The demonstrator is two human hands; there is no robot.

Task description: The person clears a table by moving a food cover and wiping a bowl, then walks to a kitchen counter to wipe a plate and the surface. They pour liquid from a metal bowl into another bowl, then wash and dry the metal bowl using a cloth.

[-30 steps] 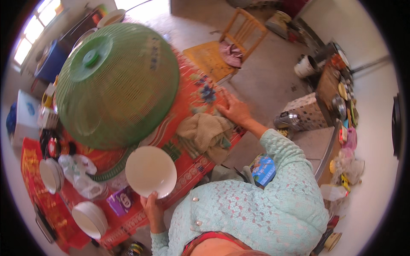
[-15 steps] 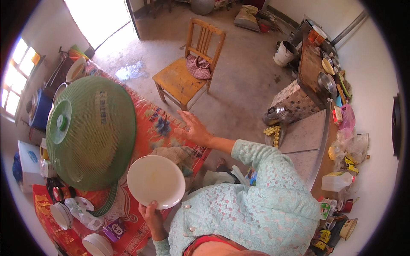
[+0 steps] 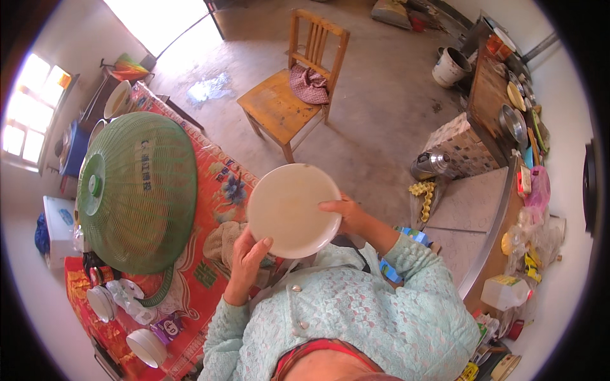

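Note:
A round white plate (image 3: 293, 209) is held up in front of me by both hands, over the near edge of the table. My left hand (image 3: 249, 253) grips its lower left rim, thumb on the face. At the right rim my right hand (image 3: 349, 214) has its thumb over the plate and its fingers hidden behind. Beside the left hand a crumpled beige cloth (image 3: 222, 244) lies on the red patterned tablecloth (image 3: 213, 174). A large green mesh food cover (image 3: 143, 197) stands on that table, left of the plate.
White bowls (image 3: 146, 348), a plastic bag (image 3: 130, 301) and a purple packet (image 3: 168, 329) sit at the table's near left. A wooden chair (image 3: 273, 105) with a checked cap (image 3: 309, 86) stands ahead. To the right are a steel thermos (image 3: 432, 165) and a cluttered counter (image 3: 480, 254).
My right hand has come down from over the tablecloth and taken hold of the plate's right rim. The plate has moved up and to the right in my left hand.

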